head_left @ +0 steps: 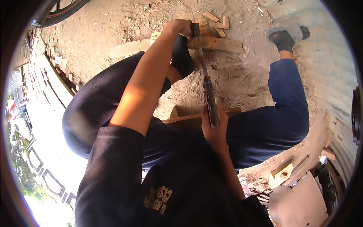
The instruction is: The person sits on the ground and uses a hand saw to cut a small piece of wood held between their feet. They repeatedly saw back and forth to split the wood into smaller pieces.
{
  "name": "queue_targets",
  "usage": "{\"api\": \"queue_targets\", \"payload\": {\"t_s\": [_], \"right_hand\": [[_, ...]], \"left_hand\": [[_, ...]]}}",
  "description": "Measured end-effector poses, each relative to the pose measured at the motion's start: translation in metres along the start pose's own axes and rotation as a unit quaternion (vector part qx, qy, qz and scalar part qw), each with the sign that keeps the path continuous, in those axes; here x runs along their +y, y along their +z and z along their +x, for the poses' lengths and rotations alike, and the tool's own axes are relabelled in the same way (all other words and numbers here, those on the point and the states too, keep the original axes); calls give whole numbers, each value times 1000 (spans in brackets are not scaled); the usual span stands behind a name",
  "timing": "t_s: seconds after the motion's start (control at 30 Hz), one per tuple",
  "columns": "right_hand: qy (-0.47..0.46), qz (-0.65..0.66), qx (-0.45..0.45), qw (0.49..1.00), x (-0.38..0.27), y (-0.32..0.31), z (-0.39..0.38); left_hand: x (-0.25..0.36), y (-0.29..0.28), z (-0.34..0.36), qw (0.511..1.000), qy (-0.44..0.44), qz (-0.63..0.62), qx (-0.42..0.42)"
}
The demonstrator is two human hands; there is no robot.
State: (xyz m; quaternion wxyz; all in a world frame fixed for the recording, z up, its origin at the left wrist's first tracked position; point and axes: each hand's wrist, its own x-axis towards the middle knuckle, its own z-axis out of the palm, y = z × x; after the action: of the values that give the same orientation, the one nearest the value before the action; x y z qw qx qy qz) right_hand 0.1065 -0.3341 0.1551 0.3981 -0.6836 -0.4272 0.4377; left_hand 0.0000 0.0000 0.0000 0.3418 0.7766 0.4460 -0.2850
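Note:
My right hand [214, 126] is wrapped around the dark handle of a handsaw [205, 72], low between my knees. Its narrow blade points away from me, crossing a wooden plank [223, 44] on the ground. At the far end, my left hand [180, 28] is closed beside the blade, its fingers against a dark rectangular piece [195, 30]; what kind of piece it is I cannot make out. My left foot [182, 56], in dark footwear, is by the plank, just below that hand. The fingers' undersides are hidden.
Wood offcuts [223, 23] lie beyond the plank. A wooden board [189, 116] shows between my thighs. Part of a wheel [60, 13] is at the upper left. Corrugated metal sheet [329, 75] stands on the right, with a box [280, 176] and scraps at the lower right.

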Motion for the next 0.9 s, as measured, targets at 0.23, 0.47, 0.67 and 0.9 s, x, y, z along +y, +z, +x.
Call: {"api": "queue_targets", "payload": {"t_s": [0.23,0.47,0.67,0.9], "right_hand": [[99,20,-21,995,-8,30,58],[11,-52,33,998,14,11,3],[19,-60,-31,998,-18,-9,-11],[33,11,-24,999,-26,-12,-12]], "left_hand": [[-26,11,20,999,12,-30,1],[0,15,-17,998,-22,20,63],[3,17,-19,997,-31,-5,76],[-16,24,0,997,-44,-5,63]]}}
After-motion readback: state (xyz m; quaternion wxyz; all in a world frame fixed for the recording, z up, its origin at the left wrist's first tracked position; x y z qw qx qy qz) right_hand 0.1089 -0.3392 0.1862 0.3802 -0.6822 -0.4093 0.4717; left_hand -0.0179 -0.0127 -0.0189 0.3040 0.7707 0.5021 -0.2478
